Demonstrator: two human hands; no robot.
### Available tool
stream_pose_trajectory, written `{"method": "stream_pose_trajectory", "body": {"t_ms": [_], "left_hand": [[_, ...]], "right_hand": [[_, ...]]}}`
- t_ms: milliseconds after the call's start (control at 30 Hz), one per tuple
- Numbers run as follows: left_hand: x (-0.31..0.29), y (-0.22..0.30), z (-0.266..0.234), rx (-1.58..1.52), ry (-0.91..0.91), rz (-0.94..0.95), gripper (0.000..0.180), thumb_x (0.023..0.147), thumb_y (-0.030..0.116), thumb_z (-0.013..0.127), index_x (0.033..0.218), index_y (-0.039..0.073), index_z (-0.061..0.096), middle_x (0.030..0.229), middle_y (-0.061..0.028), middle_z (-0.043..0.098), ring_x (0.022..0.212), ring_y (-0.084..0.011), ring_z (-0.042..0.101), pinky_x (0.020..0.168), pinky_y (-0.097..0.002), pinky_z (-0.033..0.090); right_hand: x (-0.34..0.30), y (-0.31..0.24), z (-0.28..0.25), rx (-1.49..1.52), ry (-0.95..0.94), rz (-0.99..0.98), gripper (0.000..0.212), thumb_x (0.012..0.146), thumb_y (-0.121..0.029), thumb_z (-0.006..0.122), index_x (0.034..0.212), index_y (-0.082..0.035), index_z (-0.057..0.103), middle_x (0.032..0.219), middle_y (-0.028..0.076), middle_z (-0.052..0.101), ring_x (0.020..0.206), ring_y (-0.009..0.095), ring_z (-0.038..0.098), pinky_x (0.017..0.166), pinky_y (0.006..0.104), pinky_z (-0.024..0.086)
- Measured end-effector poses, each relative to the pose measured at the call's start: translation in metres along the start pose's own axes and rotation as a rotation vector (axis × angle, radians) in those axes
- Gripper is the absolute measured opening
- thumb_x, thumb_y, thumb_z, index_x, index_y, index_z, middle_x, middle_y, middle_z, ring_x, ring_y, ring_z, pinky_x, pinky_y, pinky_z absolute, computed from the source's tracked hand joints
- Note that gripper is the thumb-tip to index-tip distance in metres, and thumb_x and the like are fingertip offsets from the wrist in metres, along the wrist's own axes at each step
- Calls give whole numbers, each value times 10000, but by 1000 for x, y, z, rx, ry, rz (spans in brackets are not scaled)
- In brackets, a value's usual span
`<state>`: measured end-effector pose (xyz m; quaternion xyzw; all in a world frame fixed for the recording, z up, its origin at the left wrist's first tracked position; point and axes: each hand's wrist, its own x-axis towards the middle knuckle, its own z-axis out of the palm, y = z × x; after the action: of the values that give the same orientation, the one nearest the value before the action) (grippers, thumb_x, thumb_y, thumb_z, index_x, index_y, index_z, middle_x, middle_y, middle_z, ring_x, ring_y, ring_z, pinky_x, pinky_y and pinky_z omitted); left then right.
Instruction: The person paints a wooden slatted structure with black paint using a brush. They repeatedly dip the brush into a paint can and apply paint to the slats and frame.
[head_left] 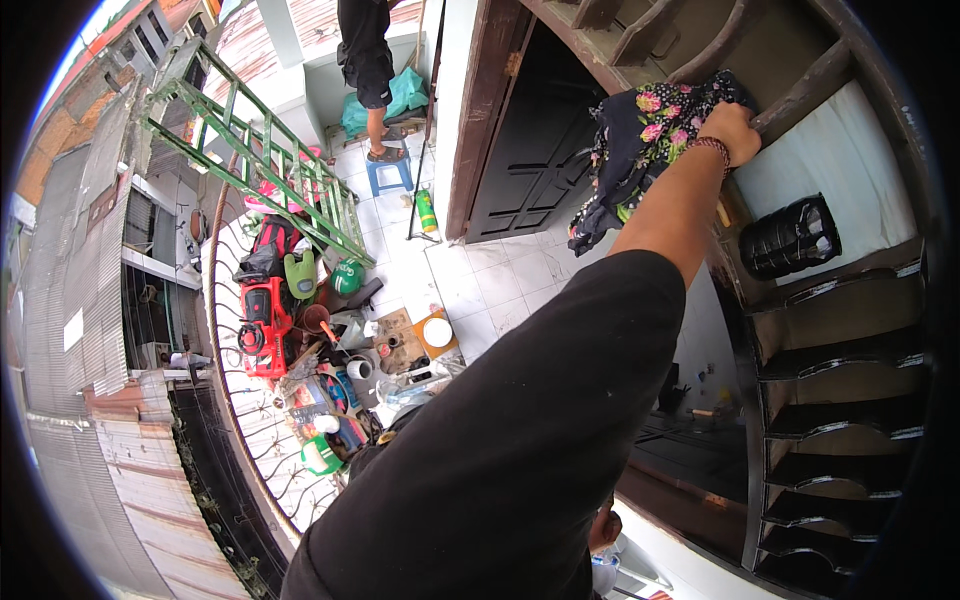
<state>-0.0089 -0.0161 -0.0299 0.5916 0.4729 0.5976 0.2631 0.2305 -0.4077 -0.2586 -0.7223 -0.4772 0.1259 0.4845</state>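
Observation:
My left arm, in a black sleeve, stretches across the view to the upper right. At its end my left hand, with a braided bracelet at the wrist, is closed on a black floral cloth against a dark wooden slat. The cloth hangs down to the left, printed with pink flowers and green leaves. Beside the hand is a black wrapped cylindrical container by a whitish panel. Low in the view, behind my sleeve, part of my right hand shows; its fingers are mostly hidden.
Dark slatted woodwork lines the right side. A black panelled door stands below. On the tiled balcony are a green ladder, a red toy car, clutter and a curved railing. Another person stands on a blue stool.

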Motion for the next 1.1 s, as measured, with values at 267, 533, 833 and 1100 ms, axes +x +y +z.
{"method": "stream_pose_trajectory", "body": {"t_ms": [267, 533, 833, 1100], "left_hand": [[-5, 2, 2, -24, -15, -27, 363, 725, 91, 542, 1009, -36, 729, 1031, -276, 690, 1061, -387, 655, 983, -400, 508], [-5, 4, 6, -79, -39, -65, 387, 713, 51, 541, 1041, 3, 741, 1017, -276, 695, 1042, -385, 667, 978, -402, 515], [4, -7, 15, 22, -4, -25, 327, 727, 72, 553, 979, -30, 736, 1025, -267, 694, 1048, -386, 662, 971, -403, 523], [4, -3, 19, -1, -19, -39, 297, 752, 65, 555, 960, -42, 738, 1074, -272, 683, 1087, -382, 648, 983, -396, 519]], "right_hand": [[219, -220, 183, -405, 118, -659, 166, 912, -199, 621, 944, -47, 679, 920, 67, 698, 771, 189, 694, 609, 303, 565], [312, -322, 287, -1069, 266, -573, 191, 926, -180, 559, 977, -87, 719, 983, 59, 722, 835, 197, 720, 657, 321, 574], [302, -333, 290, -1152, 299, -540, 253, 935, -144, 520, 939, -163, 772, 1021, 42, 736, 883, 197, 730, 692, 314, 578], [297, -328, 279, -1113, 233, -568, 214, 928, -138, 549, 930, -143, 763, 990, 55, 732, 852, 192, 718, 670, 304, 569]]}}
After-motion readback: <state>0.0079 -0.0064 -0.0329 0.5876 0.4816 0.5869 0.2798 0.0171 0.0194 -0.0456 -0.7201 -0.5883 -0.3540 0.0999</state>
